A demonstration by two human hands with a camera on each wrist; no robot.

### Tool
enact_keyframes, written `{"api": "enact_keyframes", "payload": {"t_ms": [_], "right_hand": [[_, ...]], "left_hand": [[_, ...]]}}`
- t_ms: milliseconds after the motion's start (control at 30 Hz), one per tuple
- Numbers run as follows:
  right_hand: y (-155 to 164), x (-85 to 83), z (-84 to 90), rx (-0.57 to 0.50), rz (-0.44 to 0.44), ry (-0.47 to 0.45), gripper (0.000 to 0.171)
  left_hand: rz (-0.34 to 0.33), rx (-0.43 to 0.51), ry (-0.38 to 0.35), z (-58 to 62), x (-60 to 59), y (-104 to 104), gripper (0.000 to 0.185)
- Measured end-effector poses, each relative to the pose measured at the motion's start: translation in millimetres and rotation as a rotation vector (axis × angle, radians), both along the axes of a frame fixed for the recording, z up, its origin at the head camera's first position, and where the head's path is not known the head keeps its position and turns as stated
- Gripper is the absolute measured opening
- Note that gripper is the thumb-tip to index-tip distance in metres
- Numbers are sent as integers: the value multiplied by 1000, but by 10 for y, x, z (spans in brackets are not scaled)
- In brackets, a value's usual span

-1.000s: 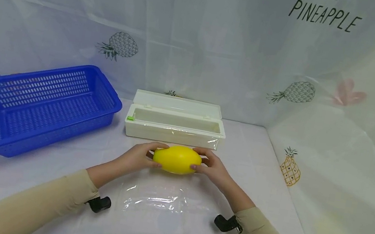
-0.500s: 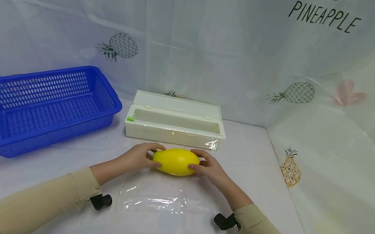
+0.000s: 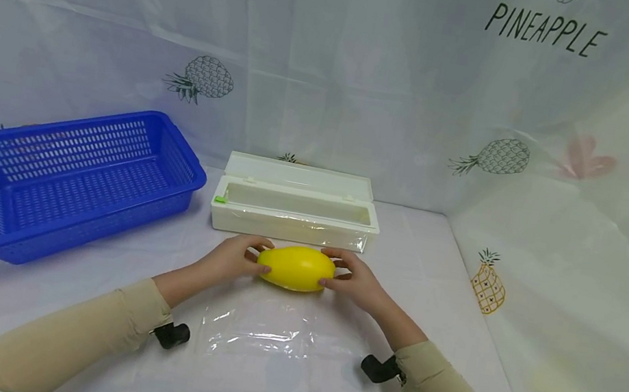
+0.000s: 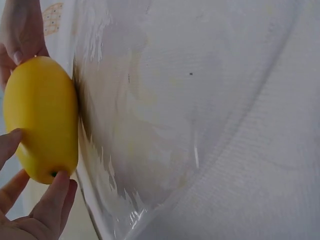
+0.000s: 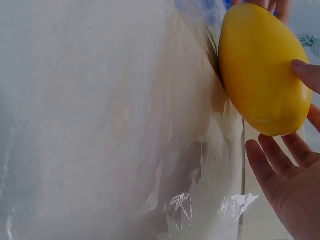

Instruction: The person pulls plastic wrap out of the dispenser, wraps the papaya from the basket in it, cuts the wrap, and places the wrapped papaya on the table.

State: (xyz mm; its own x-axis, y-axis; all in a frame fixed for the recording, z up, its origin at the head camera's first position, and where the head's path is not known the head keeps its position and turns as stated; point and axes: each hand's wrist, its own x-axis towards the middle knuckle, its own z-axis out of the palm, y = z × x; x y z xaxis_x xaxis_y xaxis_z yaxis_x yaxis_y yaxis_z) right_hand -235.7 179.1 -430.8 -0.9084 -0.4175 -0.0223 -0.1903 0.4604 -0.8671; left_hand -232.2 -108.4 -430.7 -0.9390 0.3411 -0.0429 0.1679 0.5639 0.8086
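A smooth yellow mango-like fruit (image 3: 297,268) lies on its side between both hands, in front of the white box; its exact kind is unclear. My left hand (image 3: 234,257) holds its left end, thumb in front and fingers behind. On the opposite end my right hand (image 3: 359,280) has the same kind of hold. The left wrist view shows the left fingertips (image 4: 59,182) by a small dark spot on the fruit. Clear plastic film (image 3: 260,336) spreads over the table under and before the fruit. The fruit's underside is hidden.
Behind the fruit stands a long white dispenser box (image 3: 293,227), lid raised, with a green slider (image 3: 219,199) on its front edge. A blue perforated basket (image 3: 97,225) sits at the left. Pineapple-printed cloth (image 3: 332,88) hangs at the back.
The fruit and right hand have shifted very slightly to the left. Both hands keep their hold on the ends of the fruit; the box and basket stay in place.
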Motion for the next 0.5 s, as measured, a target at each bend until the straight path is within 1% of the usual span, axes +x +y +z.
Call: {"api": "enact_keyframes", "payload": {"t_ms": [100, 233, 333, 367, 400, 500], "right_hand": [[-4, 13, -9, -5, -7, 4, 55], [1, 46, -13, -19, 7, 28, 56], [20, 74, -16, -20, 18, 66, 58], [13, 108, 26, -26, 23, 80, 58], [21, 120, 31, -24, 26, 98, 58], [57, 158, 49, 3, 29, 141, 56]], "left_hand": [[5, -6, 11, 17, 31, -55, 49], [2, 5, 25, 68, 118, -166, 52], [-36, 25, 42, 97, 195, -258, 55], [-53, 28, 47, 101, 221, -288, 56], [-67, 28, 50, 107, 253, -314, 56], [-101, 25, 55, 117, 349, -375, 58]]}}
